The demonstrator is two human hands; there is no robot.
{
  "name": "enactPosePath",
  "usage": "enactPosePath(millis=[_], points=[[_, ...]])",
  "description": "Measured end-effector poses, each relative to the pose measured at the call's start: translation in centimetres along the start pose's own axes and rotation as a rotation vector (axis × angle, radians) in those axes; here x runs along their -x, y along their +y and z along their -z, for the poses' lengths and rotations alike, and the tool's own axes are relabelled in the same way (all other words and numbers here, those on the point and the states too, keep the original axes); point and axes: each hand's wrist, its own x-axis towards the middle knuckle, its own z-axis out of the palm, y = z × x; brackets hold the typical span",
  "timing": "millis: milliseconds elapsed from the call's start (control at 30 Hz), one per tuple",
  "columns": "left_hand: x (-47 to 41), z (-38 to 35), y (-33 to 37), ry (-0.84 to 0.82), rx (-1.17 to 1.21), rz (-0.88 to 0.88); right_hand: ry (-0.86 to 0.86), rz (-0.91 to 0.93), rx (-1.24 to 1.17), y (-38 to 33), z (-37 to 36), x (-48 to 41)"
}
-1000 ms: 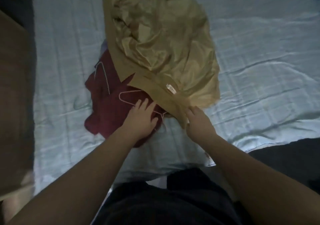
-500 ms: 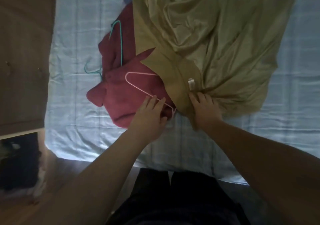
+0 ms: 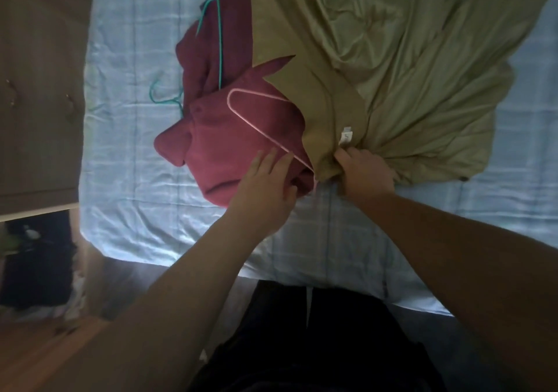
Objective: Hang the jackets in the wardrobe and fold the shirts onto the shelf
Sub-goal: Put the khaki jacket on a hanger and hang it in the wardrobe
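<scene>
An olive-tan jacket lies spread inside out on the bed, its shiny lining up and a small white label at the collar. My right hand grips the collar just below that label. A dark red garment lies crumpled to its left, partly under the jacket. A pink wire hanger rests on the red garment. My left hand lies on the red cloth with its fingertips at the hanger's lower wire; fingers are apart. A teal hanger lies farther back on the red garment.
The bed has a pale blue checked sheet. A brown wooden wardrobe panel stands at the left, with dark items below it. The bed's near edge runs just in front of my dark trousers.
The view has moved closer and to the left. My right hand has closed tighter on the jacket collar. My left hand has slid up to the pink hanger's wire.
</scene>
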Motion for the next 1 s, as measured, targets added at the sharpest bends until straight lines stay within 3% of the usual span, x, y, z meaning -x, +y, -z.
enactPosePath(millis=[167, 267, 433, 767, 1000], points=[[1.5, 3.6, -1.6, 0.085, 0.039, -0.033, 0.011, -0.112, -0.074, 0.1, 4.5, 3.9], [2.3, 6.8, -1.7, 0.181, 0.073, -0.134, 0.114, -0.197, -0.08, 0.0, 8.2, 6.5], [2.6, 11.0, -2.3, 0.207, 0.125, -0.21, 0.275, -0.287, -0.098, -0.1, 13.4, 11.2], [-2.5, 13.0, 1.2, 0.11, 0.169, -0.362, 0.401, -0.421, 0.046, 0.3, 17.1, 15.8], [-7.3, 13.3, 6.4, 0.011, 0.163, -0.434, 0.468, -0.543, 0.076, 4.3, 19.1, 18.1]])
